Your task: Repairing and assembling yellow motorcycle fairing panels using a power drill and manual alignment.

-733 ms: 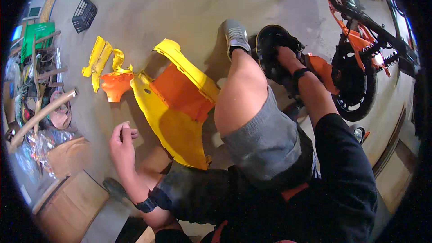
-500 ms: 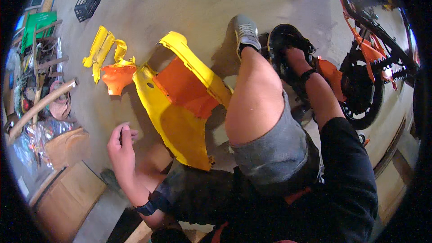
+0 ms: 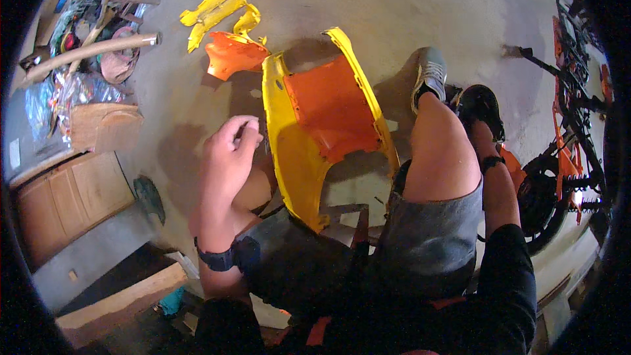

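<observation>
My left hand (image 3: 233, 148) is raised over my bent left leg, beside a large yellow motorbike fairing (image 3: 279, 135). Its fingers are curled in toward the thumb; whether anything small is between them is hidden. The fairing stands on the floor between my legs, with an orange panel (image 3: 335, 108) across its middle. My right hand (image 3: 484, 134) reaches down past my right knee to a dark, rounded black part (image 3: 478, 106). Its fingers are lost against that part, so I cannot see how they lie.
An orange piece (image 3: 233, 54) and yellow trim pieces (image 3: 220, 10) lie beyond the fairing. At the right stands a partly stripped motorbike with an orange frame (image 3: 564, 158) and black wheel (image 3: 539, 200). Cardboard (image 3: 75, 190), a long tube (image 3: 98, 52) and plastic bags (image 3: 89, 95) crowd the left.
The view has swung left, so everything sits farther right in the picture. My left hand is closer to the fairing's side. My right hand remains at the black part.
</observation>
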The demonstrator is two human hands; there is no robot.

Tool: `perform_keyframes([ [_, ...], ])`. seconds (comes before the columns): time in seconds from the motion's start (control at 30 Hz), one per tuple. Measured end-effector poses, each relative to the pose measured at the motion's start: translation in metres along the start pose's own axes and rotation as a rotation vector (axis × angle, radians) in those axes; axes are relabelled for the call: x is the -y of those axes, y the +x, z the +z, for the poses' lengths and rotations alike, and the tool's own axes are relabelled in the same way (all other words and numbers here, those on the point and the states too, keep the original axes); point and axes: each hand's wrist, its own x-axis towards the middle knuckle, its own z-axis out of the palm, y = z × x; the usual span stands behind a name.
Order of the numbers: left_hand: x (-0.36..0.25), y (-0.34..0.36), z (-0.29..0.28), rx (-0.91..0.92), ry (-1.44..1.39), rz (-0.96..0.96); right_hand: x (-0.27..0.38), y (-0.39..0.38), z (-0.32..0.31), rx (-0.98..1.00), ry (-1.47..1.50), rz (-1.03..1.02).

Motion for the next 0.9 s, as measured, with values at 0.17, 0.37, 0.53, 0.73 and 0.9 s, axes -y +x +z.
perform_keyframes([
  [0.17, 0.000, -0.003, -0.001, 0.013, -0.052, 0.053, 0.002, -0.014, -0.032, -0.012, 0.165, 0.222],
  [0.37, -0.003, -0.005, -0.003, -0.025, 0.049, 0.194, 0.007, -0.056, -0.098, -0.291, 0.499, 0.030],
  [0.53, -0.003, -0.005, -0.009, -0.095, 0.053, 0.214, 0.061, -0.112, -0.251, -0.135, 0.926, 0.069],
  [0.73, 0.004, 0.003, -0.013, -0.179, 0.023, 0.179, 0.221, -0.165, -0.367, -0.237, 1.176, -0.206],
  [0.9, 0.013, 0.010, -0.015, -0.246, -0.021, 0.155, 0.301, -0.098, -0.349, 0.090, 0.841, -0.029],
])
